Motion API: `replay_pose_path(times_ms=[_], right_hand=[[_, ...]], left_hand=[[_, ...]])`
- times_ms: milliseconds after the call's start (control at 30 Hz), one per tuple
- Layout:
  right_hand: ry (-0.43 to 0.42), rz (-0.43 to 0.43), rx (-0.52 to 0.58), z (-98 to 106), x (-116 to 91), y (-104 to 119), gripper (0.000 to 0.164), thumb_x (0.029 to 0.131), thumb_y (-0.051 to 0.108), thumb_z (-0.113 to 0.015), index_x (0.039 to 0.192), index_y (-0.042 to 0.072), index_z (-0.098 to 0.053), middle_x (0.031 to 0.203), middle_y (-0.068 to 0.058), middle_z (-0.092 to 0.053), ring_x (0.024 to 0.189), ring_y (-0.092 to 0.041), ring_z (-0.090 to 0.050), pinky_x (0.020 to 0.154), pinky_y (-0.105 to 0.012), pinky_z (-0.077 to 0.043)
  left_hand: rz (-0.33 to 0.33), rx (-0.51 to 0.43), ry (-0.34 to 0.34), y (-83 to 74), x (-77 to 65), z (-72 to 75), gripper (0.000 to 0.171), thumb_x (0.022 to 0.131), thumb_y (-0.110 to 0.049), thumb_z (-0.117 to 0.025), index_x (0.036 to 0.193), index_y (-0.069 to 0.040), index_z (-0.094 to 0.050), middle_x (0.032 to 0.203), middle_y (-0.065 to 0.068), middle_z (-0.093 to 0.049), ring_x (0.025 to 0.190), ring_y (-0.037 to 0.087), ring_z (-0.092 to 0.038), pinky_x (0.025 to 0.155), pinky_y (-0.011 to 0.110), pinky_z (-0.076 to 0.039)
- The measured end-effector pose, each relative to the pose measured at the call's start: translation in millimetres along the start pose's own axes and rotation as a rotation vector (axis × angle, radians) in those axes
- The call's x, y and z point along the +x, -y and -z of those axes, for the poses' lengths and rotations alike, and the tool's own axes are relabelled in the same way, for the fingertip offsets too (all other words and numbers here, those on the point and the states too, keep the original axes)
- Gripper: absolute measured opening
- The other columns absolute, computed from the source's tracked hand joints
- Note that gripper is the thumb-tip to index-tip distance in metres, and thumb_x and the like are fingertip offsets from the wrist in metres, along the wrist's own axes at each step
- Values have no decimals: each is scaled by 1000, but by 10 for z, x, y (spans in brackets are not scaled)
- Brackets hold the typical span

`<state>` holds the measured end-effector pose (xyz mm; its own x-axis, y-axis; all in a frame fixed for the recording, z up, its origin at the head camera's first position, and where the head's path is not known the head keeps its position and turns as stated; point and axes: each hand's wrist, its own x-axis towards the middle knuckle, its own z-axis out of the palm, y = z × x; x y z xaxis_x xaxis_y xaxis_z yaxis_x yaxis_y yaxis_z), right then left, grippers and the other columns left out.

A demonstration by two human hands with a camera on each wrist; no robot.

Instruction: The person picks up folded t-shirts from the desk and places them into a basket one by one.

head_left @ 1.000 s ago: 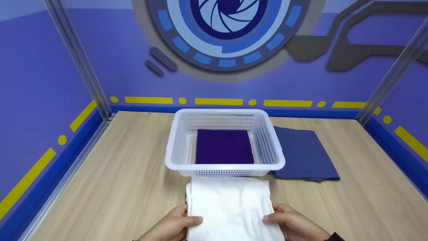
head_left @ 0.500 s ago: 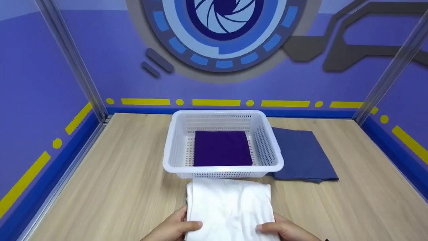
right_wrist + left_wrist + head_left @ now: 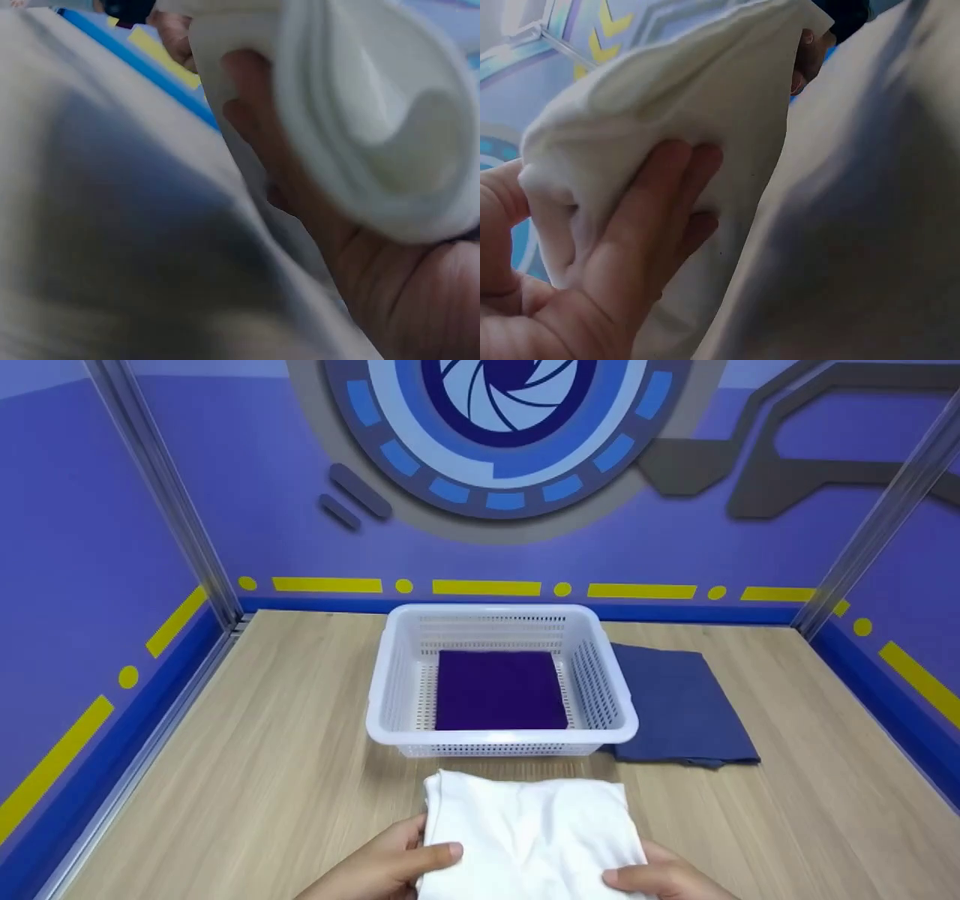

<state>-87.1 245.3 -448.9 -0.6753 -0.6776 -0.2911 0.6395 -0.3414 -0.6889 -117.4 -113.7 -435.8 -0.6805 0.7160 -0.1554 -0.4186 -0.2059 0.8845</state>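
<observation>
A folded white cloth [image 3: 532, 840] is held between both hands at the bottom of the head view, just in front of the basket. My left hand [image 3: 394, 859] grips its left edge, thumb on top. On the opposite edge, my right hand [image 3: 667, 877] pinches it the same way. In the left wrist view, fingers [image 3: 641, 217] spread against the underside of the white cloth [image 3: 742, 112]. The right wrist view shows thick rolled layers of the cloth [image 3: 315, 112] over the fingers [image 3: 262, 105]. The cloth's near edge is cut off by the frame.
A white perforated basket [image 3: 502, 738] stands at the table's middle, with a folded purple cloth [image 3: 501, 690] lying in it. Right of the basket, a folded blue-grey cloth [image 3: 682, 709] lies on the wooden table [image 3: 285, 750]. Panel walls [image 3: 247, 472] enclose the back and sides.
The white cloth has drawn back toward me, its far edge now apart from the basket in view. Its right side and my right hand have shifted slightly right during the last half second.
</observation>
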Motion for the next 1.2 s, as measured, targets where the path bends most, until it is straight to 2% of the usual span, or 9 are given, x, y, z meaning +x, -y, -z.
replay_pose_path(times_ms=[200,267,367,500,567,733,900,1033,1200], right_hand=[[-3,-16,18,-239,-222,256,55,102,5,-48,152,8,-28,139,-24,-54,131,-39,-51,115,-51,-37],[-27,-39,-6,-287,-272,367,60,103,8,-48,156,10,-19,143,-22,-52,133,-39,-51,115,-52,-36],[-10,-28,-67,-280,-282,542,58,107,9,-43,157,16,-16,145,-19,-51,134,-39,-51,113,-54,-37],[140,145,-220,-217,-142,733,45,107,0,-31,150,14,-34,138,-18,-55,126,-35,-58,104,-52,-48],[156,236,-286,-215,-49,820,44,106,-3,-31,145,13,-41,133,-17,-58,120,-32,-62,100,-49,-52],[-57,343,-400,-245,203,1064,37,103,2,-46,139,13,-42,122,-9,-64,109,-23,-67,92,-41,-57],[-243,355,-445,-239,479,1348,55,100,7,-56,149,11,-31,117,-8,-65,102,-22,-69,87,-39,-59],[-316,352,-470,-224,698,1560,70,98,5,-56,158,13,-21,119,-8,-62,99,-21,-69,84,-37,-60],[-350,327,-519,-164,982,1704,81,99,2,-54,164,18,-10,135,-13,-47,104,-23,-65,86,-36,-59]], left_hand=[[47,-21,82,-319,-124,-181,61,101,-12,-60,150,5,-29,129,21,-63,114,32,-66,94,41,-56],[67,7,88,-455,-148,-228,68,99,-14,-63,153,3,-25,130,21,-62,115,33,-65,94,42,-56],[41,71,96,-642,-146,-261,81,97,-15,-68,157,0,-16,131,22,-61,116,35,-64,93,45,-56],[-23,142,21,-832,-70,-251,100,93,-14,-73,162,-8,-1,134,23,-58,115,35,-64,91,48,-57],[-45,149,-34,-892,-4,-227,104,92,-12,-73,163,-12,3,136,24,-57,114,34,-65,91,48,-57],[-99,157,-165,-986,249,-118,99,90,-5,-69,163,-16,-3,134,23,-59,107,30,-68,88,45,-59],[-130,154,-295,-1106,519,11,91,90,-1,-65,163,-21,-13,135,21,-58,104,28,-68,87,44,-59],[-145,143,-380,-1212,706,110,88,91,2,-61,162,-24,-17,140,21,-54,107,31,-66,90,47,-57],[-180,137,-471,-1259,910,296,87,92,4,-58,163,-22,-17,148,20,-47,120,36,-58,97,50,-53]])
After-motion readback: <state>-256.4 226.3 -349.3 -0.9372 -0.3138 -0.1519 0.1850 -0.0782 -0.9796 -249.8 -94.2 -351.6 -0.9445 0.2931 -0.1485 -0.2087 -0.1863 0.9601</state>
